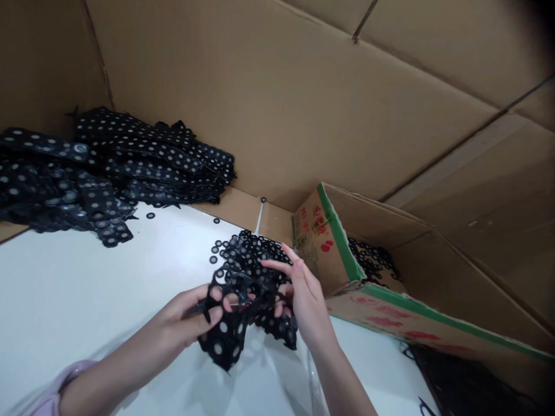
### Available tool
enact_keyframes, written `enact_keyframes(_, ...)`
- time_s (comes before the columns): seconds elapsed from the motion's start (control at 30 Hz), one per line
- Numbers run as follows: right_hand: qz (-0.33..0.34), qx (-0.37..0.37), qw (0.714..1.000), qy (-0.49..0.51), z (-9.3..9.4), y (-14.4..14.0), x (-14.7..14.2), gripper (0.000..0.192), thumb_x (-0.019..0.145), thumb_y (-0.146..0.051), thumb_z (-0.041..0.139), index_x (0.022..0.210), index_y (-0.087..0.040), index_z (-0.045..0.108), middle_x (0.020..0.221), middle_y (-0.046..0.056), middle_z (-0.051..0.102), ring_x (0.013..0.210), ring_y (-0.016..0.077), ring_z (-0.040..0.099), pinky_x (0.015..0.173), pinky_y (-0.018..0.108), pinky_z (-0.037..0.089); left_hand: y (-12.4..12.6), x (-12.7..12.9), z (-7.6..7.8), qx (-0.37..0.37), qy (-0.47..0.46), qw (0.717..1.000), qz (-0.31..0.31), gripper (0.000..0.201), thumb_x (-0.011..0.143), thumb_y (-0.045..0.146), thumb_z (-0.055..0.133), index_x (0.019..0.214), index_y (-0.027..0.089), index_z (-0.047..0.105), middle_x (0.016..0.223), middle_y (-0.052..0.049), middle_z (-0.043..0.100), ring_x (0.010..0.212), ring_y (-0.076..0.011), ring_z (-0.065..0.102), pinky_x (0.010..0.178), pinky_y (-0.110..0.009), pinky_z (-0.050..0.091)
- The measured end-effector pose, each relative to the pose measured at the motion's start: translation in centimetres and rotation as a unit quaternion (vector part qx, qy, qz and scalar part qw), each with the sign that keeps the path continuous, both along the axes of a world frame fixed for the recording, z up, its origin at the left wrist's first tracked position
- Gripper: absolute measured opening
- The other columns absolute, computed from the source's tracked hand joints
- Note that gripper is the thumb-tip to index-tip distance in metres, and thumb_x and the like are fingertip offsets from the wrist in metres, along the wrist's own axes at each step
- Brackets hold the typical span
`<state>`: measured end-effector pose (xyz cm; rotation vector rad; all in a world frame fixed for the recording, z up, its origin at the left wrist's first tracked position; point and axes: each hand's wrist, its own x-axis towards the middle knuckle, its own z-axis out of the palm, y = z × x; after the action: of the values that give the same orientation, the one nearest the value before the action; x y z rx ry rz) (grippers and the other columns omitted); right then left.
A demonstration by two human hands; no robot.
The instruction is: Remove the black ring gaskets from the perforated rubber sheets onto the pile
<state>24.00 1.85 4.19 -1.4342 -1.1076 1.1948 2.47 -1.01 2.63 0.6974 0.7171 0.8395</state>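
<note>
Brown cardboard panels form tall walls behind the work; taped seams and creases show. Next in size, a smooth white desk, glossy enough to reflect the arms. On its right side, a brown cardboard box with green edging and red print, open upward, small dark pieces inside; its nearness to the hands presumably keeps it within reach. Back left, layered black sheets with pale round dots lie against the cardboard, probably grouped there to leave working room; edges ragged, layers floppy. Lower right, a dark bundle, too dim to identify.

Left hand: thumb and fingers closed in a pinch on a limp black sheet with round pale spots and some openings, above the desk in front of the person. Fingers show through openings, so the pinch likely steadies the flimsy web. Right hand: two fingers extended, others bent beside the sheet; cannot tell whether it grips.

Just behind the sheet, a heap of small black rings with grey centres. Smallest: single stray black ring, flat on the desk, well apart.
</note>
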Motion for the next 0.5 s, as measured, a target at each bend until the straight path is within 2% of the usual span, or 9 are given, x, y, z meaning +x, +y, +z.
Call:
enact_keyframes(0.07,0.048,-0.015,0.998,0.025,0.0,0.2,0.3,0.071,0.088,-0.073,0.046,0.140,-0.026,0.047,0.140,0.015,0.057,0.051,0.0071,0.063,0.034,0.017,0.040,0.1,-0.1,0.4,-0.078,-0.084,0.993,0.027,0.010,0.077,0.029,0.083,0.080,0.022,0.077,0.102,-0.005,0.080,0.117,-0.0291,0.065,0.095,-0.032,0.050)
enact_keyframes(0.13,0.106,0.000,0.994,0.017,0.3,0.2,0.6,0.065,0.082,-0.071,0.057,0.129,-0.025,0.059,0.150,0.014,0.046,0.080,0.0165,0.071,0.040,0.019,0.046,0.0,-0.3,1.2,-0.121,-0.123,0.984,0.042,0.007,0.075,0.022,0.082,0.080,0.020,0.078,0.100,-0.008,0.081,0.119,-0.0323,0.065,0.096,-0.035,0.051)
enact_keyframes(0.17,0.139,0.014,0.990,-0.002,0.6,0.2,0.8,0.061,0.078,-0.067,0.067,0.122,-0.025,0.065,0.150,0.013,0.045,0.096,0.0216,0.070,0.046,0.021,0.051,-0.1,-0.3,1.7,-0.132,-0.125,0.982,0.052,0.005,0.076,0.020,0.079,0.081,0.019,0.079,0.097,-0.009,0.081,0.118,-0.0330,0.065,0.096,-0.036,0.052)
enact_keyframes(0.23,0.213,0.039,0.975,-0.058,1.4,0.0,1.0,0.055,0.064,-0.055,0.084,0.109,-0.024,0.072,0.143,0.010,0.052,0.114,0.0271,0.063,0.063,0.026,0.057,-0.4,-0.5,2.7,-0.151,-0.109,0.979,0.077,0.007,0.079,0.014,0.072,0.078,0.017,0.078,0.091,-0.009,0.082,0.114,-0.0324,0.068,0.092,-0.036,0.054)
enact_keyframes(0.27,0.251,0.041,0.963,-0.091,1.9,-0.2,1.1,0.052,0.060,-0.048,0.089,0.104,-0.024,0.075,0.133,0.009,0.060,0.112,0.0272,0.063,0.070,0.029,0.058,-0.7,-0.6,3.1,-0.161,-0.093,0.978,0.093,0.012,0.080,0.011,0.068,0.077,0.017,0.078,0.090,-0.009,0.082,0.111,-0.0310,0.070,0.090,-0.035,0.056)
enact_keyframes(0.33,0.299,0.040,0.939,-0.168,2.9,-0.8,0.9,0.036,0.062,-0.037,0.091,0.093,-0.023,0.078,0.105,0.004,0.073,0.096,0.0240,0.068,0.078,0.032,0.056,-1.2,-0.9,3.4,-0.180,-0.056,0.974,0.125,0.020,0.082,0.007,0.062,0.075,0.017,0.078,0.089,-0.009,0.082,0.103,-0.0274,0.073,0.084,-0.031,0.058)
enact_keyframes(0.4,0.288,0.061,0.922,-0.252,3.8,-1.5,0.6,0.014,0.071,-0.026,0.086,0.084,-0.023,0.080,0.087,0.001,0.075,0.087,0.0227,0.068,0.083,0.035,0.054,-1.7,-1.6,3.2,-0.191,-0.033,0.969,0.150,0.020,0.081,0.006,0.061,0.077,0.017,0.078,0.088,-0.007,0.082,0.098,-0.0257,0.074,0.080,-0.029,0.059)
enact_keyframes(0.43,0.273,0.082,0.915,-0.287,4.1,-1.8,0.5,0.006,0.075,-0.022,0.083,0.080,-0.024,0.080,0.084,0.001,0.075,0.091,0.0238,0.068,0.089,0.039,0.052,-1.9,-2.1,3.0,-0.193,-0.027,0.967,0.161,0.019,0.080,0.006,0.063,0.078,0.017,0.078,0.086,-0.006,0.082,0.097,-0.0259,0.075,0.080,-0.030,0.060)
enact_keyframes(0.5,0.265,0.128,0.902,-0.314,4.6,-2.4,0.3,0.007,0.078,-0.018,0.081,0.075,-0.025,0.079,0.086,0.001,0.078,0.108,0.0268,0.065,0.102,0.044,0.045,-2.1,-3.1,2.6,-0.190,-0.023,0.966,0.173,0.015,0.077,0.008,0.067,0.080,0.019,0.077,0.084,-0.003,0.082,0.095,-0.0265,0.075,0.080,-0.031,0.061)
